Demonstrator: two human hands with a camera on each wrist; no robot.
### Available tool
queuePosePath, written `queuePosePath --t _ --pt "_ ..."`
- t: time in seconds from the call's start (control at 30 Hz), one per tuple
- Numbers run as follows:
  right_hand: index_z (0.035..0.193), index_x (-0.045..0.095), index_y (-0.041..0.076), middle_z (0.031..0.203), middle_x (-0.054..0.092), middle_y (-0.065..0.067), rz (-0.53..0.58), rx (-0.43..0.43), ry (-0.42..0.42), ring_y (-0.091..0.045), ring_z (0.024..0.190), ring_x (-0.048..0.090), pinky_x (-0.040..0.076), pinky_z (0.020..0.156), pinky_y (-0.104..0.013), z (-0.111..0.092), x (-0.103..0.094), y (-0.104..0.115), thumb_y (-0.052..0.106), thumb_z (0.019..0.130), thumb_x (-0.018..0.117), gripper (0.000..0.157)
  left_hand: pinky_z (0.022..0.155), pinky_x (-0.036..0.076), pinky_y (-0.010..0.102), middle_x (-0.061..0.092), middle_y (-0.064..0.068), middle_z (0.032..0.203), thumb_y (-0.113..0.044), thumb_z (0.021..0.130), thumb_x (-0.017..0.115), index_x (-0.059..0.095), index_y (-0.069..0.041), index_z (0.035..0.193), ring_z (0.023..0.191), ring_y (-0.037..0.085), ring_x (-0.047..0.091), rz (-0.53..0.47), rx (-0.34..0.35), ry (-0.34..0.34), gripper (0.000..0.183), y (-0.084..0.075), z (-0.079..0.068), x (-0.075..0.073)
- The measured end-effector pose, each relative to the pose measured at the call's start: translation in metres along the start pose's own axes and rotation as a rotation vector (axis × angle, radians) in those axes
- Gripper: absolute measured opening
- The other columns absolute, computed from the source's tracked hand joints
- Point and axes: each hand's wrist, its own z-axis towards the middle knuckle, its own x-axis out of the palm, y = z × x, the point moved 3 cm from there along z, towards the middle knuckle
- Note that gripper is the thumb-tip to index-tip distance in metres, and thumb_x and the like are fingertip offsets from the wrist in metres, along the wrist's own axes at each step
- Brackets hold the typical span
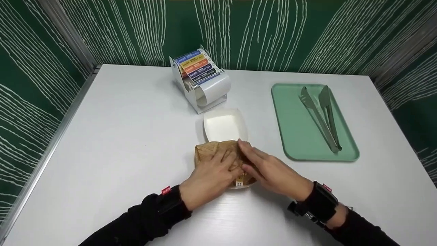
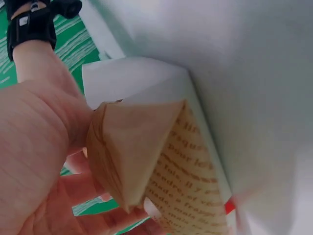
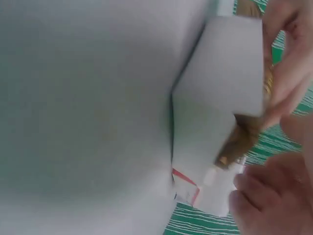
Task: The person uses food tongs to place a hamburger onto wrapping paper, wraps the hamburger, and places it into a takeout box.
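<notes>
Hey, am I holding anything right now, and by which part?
It can't be told: your left hand lies over the brown paper wrap's top, your right hand at its right side; no clear grip shows.

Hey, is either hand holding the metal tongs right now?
No, the metal tongs lie on the green tray, while the left hand and right hand are both at the brown paper wrap.

Soft glare lights the tabletop; both wrist views blur.
</notes>
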Motion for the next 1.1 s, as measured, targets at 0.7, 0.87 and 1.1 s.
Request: queuePosePath --t 0.7,0.87,1.1 --pt "0.17 0.029 0.023 0.175 0.029 -0.014 -0.083 0.025 0.161 -0.033 0.16 0.036 0.026 0.129 -0.065 -0.004 0.002 -0.011 0.032 0.113 0.055 0.064 0.071 0.056 0.026 0.067 0.0 0.098 -0.053 0.087 0.086 0.063 -0.009 0.128 0.082 0.011 0.059 -0.634 -0.349 -0.231 0.065 0.043 -0.058 0.008" --pt "0.17 0.031 0.022 0.174 0.03 -0.013 -0.09 0.044 0.158 -0.034 0.16 0.035 0.027 0.128 -0.067 -0.004 0.002 -0.011 0.031 0.112 0.056 0.064 0.066 0.059 0.019 0.076 -0.002 0.084 -0.023 0.088 0.09 0.066 -0.012 0.105 0.071 0.004 0.069 -1.047 -0.421 -0.098 0.032 0.039 -0.058 0.018" --pt "0.17 0.032 0.024 0.175 0.03 -0.013 -0.092 0.055 0.173 -0.034 0.16 0.035 0.026 0.128 -0.067 -0.001 0.003 -0.007 0.03 0.112 0.057 0.063 0.073 0.062 0.025 0.081 0.002 0.096 -0.003 0.091 0.08 0.075 -0.012 0.102 0.082 0.009 0.071 -1.05 -0.392 -0.172 0.014 0.034 -0.045 0.012"
